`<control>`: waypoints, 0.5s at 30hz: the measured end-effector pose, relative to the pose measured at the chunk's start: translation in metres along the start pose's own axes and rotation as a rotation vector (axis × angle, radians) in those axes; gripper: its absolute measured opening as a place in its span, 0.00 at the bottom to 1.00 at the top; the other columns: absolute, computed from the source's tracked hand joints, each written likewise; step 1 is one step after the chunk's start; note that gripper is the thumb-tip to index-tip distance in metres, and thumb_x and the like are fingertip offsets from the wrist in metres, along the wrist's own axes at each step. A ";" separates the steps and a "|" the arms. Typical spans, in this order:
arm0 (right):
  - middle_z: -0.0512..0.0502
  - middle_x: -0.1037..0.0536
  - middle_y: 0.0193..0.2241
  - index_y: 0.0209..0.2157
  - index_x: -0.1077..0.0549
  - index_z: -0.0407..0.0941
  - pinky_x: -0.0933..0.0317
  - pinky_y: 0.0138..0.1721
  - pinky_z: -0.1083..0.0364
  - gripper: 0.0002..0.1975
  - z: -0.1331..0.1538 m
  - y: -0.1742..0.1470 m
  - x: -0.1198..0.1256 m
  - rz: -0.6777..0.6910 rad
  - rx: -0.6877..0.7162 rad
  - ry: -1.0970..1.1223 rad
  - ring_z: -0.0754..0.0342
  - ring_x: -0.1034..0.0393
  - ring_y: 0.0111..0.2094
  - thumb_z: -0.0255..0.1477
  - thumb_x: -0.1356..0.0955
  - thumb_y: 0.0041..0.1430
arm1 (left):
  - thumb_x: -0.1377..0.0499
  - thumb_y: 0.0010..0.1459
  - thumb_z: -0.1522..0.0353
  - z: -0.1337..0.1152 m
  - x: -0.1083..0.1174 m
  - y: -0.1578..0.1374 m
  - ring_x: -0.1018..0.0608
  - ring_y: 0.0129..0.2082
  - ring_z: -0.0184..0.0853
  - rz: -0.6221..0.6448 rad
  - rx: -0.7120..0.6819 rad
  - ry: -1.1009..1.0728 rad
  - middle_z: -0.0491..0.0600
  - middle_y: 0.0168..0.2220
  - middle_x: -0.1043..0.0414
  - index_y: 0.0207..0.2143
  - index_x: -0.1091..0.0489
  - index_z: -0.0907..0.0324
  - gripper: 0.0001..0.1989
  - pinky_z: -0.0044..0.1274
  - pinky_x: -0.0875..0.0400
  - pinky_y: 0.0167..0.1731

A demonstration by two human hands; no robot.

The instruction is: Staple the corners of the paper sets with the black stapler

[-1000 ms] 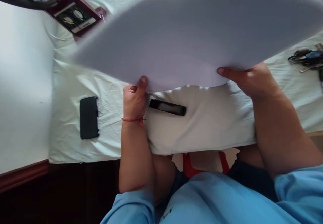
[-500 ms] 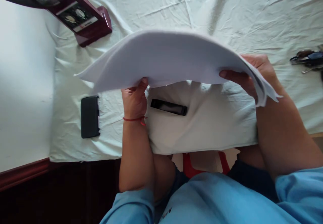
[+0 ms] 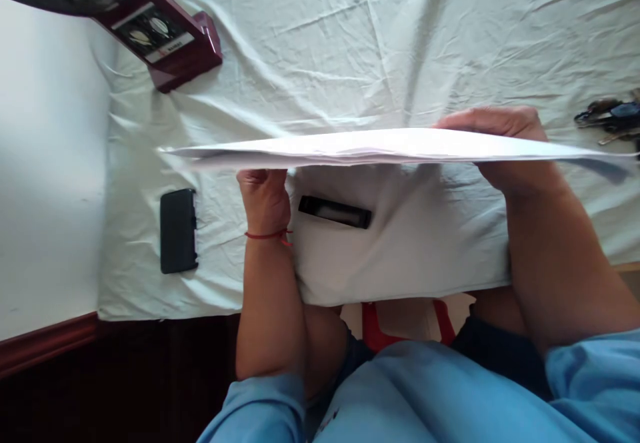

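Several sheets of white paper point(image 3: 360, 147) stand almost edge-on above the bed-sheet-like cloth, spanning both hands. My left hand point(image 3: 265, 198), with a red string at the wrist, grips their lower left part; its fingertips are hidden behind the paper. My right hand point(image 3: 503, 121) holds the stack toward its right end, fingers on the far side and wrist on the near side, the middle of the hand covered by the sheets. Just below the paper, between my forearms, a narrow black object point(image 3: 334, 212) with a glossy top lies on the cloth; its kind is unclear.
The pale green cloth point(image 3: 400, 250) is wrinkled and ends near my lap. A flat black phone-like case point(image 3: 179, 231) lies at left. A fan with a dark red base point(image 3: 185, 53) stands at the upper left beside the wall. Keys point(image 3: 610, 120) lie at the right edge.
The paper, earlier arched with its broad face showing, has straightened and tipped so mainly its edge shows. My right thumb is no longer visible on its face. Both hands stay nearly in place.
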State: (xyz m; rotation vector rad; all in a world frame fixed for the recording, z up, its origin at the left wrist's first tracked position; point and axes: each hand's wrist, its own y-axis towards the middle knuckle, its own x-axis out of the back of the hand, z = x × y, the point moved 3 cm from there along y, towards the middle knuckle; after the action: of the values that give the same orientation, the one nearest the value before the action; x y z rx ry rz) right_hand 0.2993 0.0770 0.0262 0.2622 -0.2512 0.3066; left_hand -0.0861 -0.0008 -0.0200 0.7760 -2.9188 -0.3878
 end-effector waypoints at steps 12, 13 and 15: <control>0.52 0.13 0.44 0.39 0.14 0.48 0.31 0.79 0.23 0.25 -0.014 -0.002 -0.002 -0.156 -0.139 0.043 0.35 0.18 0.66 0.54 0.14 0.58 | 0.17 0.58 0.40 -0.026 -0.008 -0.007 0.13 0.64 0.48 -0.079 -0.121 -0.051 0.47 0.42 0.11 0.37 0.13 0.52 0.27 0.43 0.23 0.72; 0.52 0.12 0.45 0.39 0.14 0.48 0.31 0.78 0.24 0.25 -0.012 -0.003 -0.002 -0.154 -0.139 0.052 0.35 0.18 0.66 0.53 0.13 0.58 | 0.16 0.57 0.39 -0.024 -0.009 -0.006 0.13 0.65 0.49 -0.058 -0.104 -0.049 0.46 0.42 0.11 0.38 0.14 0.52 0.29 0.42 0.22 0.71; 0.50 0.12 0.48 0.42 0.14 0.47 0.30 0.79 0.30 0.25 -0.009 -0.003 -0.003 -0.192 -0.109 0.098 0.37 0.19 0.68 0.51 0.12 0.56 | 0.16 0.55 0.37 -0.016 -0.009 -0.004 0.13 0.66 0.49 -0.009 -0.043 -0.032 0.47 0.43 0.10 0.40 0.14 0.53 0.31 0.41 0.22 0.72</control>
State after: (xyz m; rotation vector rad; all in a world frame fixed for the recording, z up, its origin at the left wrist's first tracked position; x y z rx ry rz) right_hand 0.2993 0.0756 0.0164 0.1614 -0.1436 0.1146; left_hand -0.0734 -0.0035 -0.0058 0.7845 -2.9266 -0.4656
